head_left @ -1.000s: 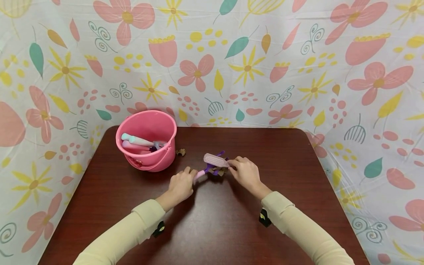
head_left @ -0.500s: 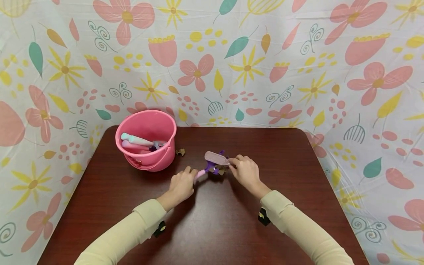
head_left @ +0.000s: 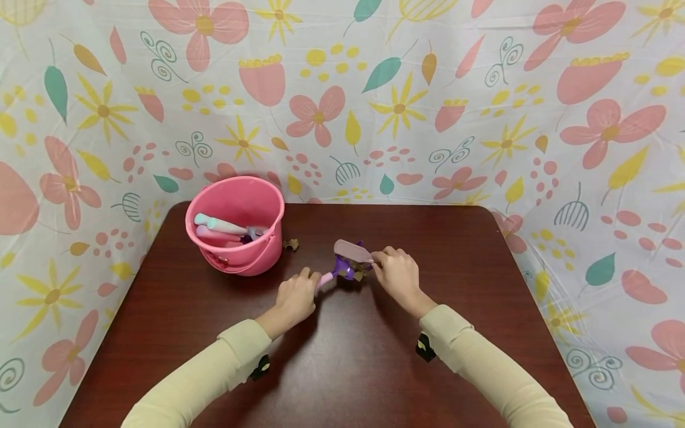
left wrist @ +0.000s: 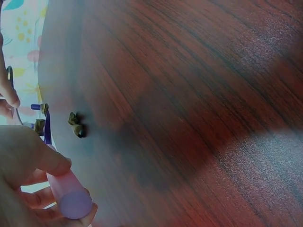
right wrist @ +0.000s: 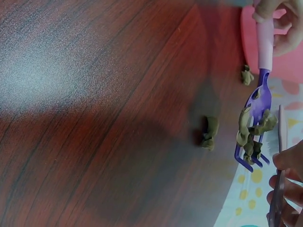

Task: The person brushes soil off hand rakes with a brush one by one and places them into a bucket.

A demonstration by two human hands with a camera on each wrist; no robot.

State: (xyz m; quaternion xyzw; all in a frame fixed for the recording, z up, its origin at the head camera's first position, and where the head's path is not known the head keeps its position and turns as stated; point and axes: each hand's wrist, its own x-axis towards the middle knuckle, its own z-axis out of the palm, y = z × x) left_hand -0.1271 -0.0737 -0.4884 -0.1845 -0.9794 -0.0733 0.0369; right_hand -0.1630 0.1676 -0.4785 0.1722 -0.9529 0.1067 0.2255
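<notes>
My left hand (head_left: 296,295) grips the pink handle of a toy garden fork (right wrist: 259,106) with purple tines. Brown, clay-like lumps (right wrist: 244,125) lie on the fork's head and among its tines. Pinched in my right hand (head_left: 397,276) is a pale pink brush (head_left: 353,249), flat-backed, with short grey bristles (right wrist: 273,139) facing the lumps in the right wrist view. In the head view the brush overlaps the back of the fork's head. One more brown lump (left wrist: 76,124) rests on the table below the fork.
At the back left of the dark wooden table (head_left: 353,368) stands a pink bucket (head_left: 262,252). Several light-coloured handles (head_left: 225,227) stick up inside it. A small brown lump (head_left: 291,244) lies beside its base. Behind hangs a flower-printed cloth (head_left: 321,53).
The brush has turned in my right hand, its free end shifting slightly up and right in the head view. More of the fork's head now shows. My hands have hardly moved.
</notes>
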